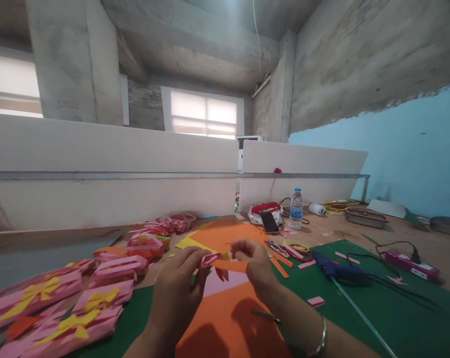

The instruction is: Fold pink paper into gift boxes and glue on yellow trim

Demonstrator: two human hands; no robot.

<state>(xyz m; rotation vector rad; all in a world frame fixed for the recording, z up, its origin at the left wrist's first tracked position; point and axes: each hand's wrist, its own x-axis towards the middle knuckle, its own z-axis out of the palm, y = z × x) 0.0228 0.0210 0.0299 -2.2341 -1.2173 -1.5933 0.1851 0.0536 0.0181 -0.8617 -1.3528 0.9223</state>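
In the middle of the view my left hand (176, 288) pinches a small folded pink paper piece (209, 259) between thumb and fingers. An orange paper strip (232, 266) runs from that piece across to my right hand (260, 271), whose fingers are closed at its other end. A bit of yellow shows between the hands, and a dark pink tip hangs below the strip. Under both hands lie an orange sheet (228, 318) and a pale pink sheet (223, 284). A thin metal tool (265, 315) rests beneath my right wrist.
Pink paper bags with yellow bows (102, 298) crowd the left. On the right, a blue glue gun (333, 271), a purple power strip (411, 264) and paper scraps lie on a green sheet (407, 318). Scissors (299, 251), a phone (269, 222) and a water bottle (295, 211) stand or lie farther back.
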